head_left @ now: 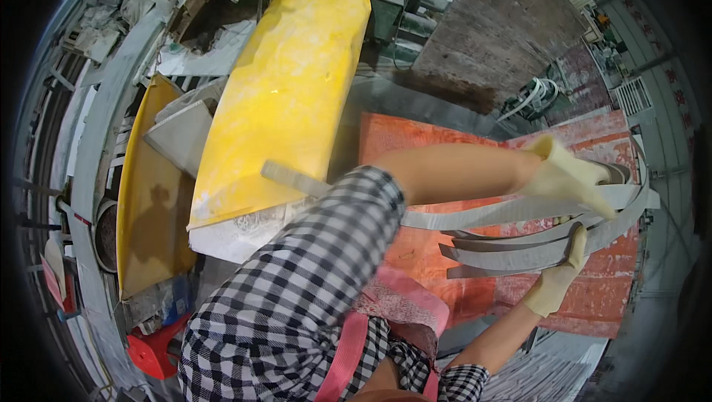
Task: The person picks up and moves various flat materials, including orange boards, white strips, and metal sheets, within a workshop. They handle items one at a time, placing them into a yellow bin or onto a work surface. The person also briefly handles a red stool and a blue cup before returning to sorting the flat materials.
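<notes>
Head view: two gloved hands at a bundle of grey strips over an orange-red bench.
The grey strips (512, 257) are on the right side of the view, above the orange-red bench (601, 309); their right part bends into a loop, and several cut ends point to the left. The right hand (560, 276), in a pale yellow glove, has its fingers clamped on the strips from the lower side, the thumb lying over them. The left hand (571, 176), in a similar glove, is at the upper edge, near the loop; it is blurred and partly hidden, so I cannot tell if its fingers are closed. A yellow cover (289, 90) is beyond the checked sleeve (311, 254).
</notes>
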Tool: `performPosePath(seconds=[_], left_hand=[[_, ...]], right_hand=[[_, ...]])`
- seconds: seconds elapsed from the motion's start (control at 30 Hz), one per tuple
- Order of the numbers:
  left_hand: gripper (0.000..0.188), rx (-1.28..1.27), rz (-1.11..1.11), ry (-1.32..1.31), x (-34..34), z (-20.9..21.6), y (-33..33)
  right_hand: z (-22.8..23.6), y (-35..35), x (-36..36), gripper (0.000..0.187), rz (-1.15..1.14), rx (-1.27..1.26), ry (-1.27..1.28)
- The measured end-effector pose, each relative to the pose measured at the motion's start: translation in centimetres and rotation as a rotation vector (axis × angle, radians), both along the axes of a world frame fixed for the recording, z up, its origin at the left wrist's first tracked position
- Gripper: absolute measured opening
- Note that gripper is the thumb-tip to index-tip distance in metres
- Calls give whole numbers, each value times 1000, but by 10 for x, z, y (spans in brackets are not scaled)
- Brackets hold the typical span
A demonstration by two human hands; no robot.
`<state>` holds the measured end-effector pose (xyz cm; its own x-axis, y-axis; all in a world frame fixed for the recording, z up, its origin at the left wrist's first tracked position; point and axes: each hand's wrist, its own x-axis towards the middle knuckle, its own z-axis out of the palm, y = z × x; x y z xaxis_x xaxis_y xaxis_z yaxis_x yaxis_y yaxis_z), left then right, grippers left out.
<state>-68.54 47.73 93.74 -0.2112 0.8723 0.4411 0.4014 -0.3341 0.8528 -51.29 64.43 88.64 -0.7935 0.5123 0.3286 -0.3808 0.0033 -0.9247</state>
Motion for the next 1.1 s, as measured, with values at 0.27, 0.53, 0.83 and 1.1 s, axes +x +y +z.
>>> performPosePath(seconds=[0.27,0.53,0.83,1.1], left_hand=[[89,-218,-278,-611,-4,-135,-2],[100,-262,230,-470,-11,-192,78],[97,-250,505,-348,-28,-158,192],[90,-469,423,-56,-41,-180,154]], right_hand=[[-37,76,-77,51,2,-329,-69],[-76,146,-174,52,49,-446,-62],[-15,205,-186,50,-180,-170,-32],[-89,197,-154,53,-185,-206,90]])
